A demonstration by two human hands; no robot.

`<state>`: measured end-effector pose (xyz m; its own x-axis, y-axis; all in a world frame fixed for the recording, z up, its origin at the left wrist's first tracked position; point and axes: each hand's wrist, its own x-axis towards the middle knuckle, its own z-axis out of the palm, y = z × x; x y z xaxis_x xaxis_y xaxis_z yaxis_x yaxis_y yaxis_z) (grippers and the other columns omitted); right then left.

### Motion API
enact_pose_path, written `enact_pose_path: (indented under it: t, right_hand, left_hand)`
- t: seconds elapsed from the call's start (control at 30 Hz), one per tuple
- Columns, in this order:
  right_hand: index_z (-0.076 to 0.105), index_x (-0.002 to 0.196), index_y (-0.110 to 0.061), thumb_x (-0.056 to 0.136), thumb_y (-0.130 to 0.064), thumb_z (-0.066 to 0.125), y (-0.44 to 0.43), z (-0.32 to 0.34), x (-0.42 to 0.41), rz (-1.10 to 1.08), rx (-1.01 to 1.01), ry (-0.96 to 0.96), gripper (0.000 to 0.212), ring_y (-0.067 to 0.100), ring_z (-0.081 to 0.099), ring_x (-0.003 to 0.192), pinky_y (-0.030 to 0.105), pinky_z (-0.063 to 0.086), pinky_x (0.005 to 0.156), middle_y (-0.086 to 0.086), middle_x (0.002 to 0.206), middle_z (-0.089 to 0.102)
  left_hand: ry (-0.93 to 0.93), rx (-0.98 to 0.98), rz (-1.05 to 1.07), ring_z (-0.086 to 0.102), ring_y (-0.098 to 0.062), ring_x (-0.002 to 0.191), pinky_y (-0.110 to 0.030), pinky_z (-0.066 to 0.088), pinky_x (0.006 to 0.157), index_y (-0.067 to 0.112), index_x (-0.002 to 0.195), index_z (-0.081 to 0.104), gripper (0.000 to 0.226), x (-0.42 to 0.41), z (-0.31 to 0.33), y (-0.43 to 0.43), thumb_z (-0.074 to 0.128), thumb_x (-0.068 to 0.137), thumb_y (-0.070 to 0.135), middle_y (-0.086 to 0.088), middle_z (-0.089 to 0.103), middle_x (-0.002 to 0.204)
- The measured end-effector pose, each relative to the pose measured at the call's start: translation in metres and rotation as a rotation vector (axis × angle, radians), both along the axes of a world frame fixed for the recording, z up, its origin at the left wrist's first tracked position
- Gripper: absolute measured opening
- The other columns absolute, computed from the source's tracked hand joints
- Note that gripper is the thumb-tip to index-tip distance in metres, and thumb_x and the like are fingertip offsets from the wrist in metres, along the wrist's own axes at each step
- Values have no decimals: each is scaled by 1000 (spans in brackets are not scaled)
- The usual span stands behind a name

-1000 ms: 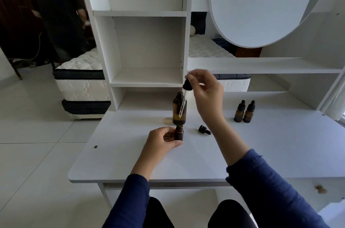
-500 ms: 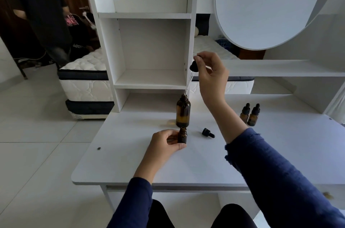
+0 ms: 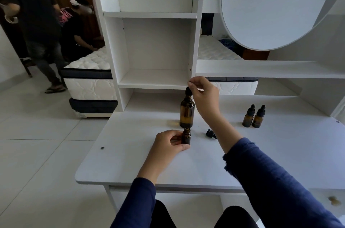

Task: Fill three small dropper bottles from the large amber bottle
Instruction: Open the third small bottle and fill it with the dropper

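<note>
The large amber bottle stands upright in the middle of the white desk. My right hand pinches the black bulb of its dropper, which sits in the bottle's neck. Just in front, my left hand grips an uncapped small amber bottle standing on the desk. Its small black dropper cap lies on the desk to the right. Two capped small dropper bottles stand side by side at the right.
A white shelf unit rises behind the bottles, with a round white panel and a long shelf to the right. A mattress and two people are at the back left, away from the desk.
My right hand has lowered the dropper from high above the large bottle down into its neck. My left hand has stayed on the small bottle.
</note>
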<state>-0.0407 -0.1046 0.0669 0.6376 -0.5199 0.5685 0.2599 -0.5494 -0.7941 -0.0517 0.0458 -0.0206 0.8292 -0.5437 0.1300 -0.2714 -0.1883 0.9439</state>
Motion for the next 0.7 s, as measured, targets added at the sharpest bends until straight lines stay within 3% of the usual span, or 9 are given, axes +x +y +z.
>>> enact_pose_path:
  t: [0.37, 0.7]
  right_hand:
    - [63, 84, -10, 88, -7, 58, 1, -6, -2, 12, 32, 79, 7, 4, 54, 78, 0, 43, 61, -1, 84, 61]
    - [64, 85, -11, 88, -8, 57, 3, -8, -3, 1, 55, 64, 8, 0, 55, 76, 1, 44, 60, -2, 84, 62]
  left_hand:
    - [24, -26, 8, 68, 0, 84, -14, 51, 81, 28, 89, 68, 27, -3, 2, 1, 77, 72, 8, 9, 72, 90]
    - [13, -9, 1, 67, 1, 86, -10, 50, 78, 21, 97, 69, 28, -1, 1, 0, 77, 73, 10, 8, 72, 93]
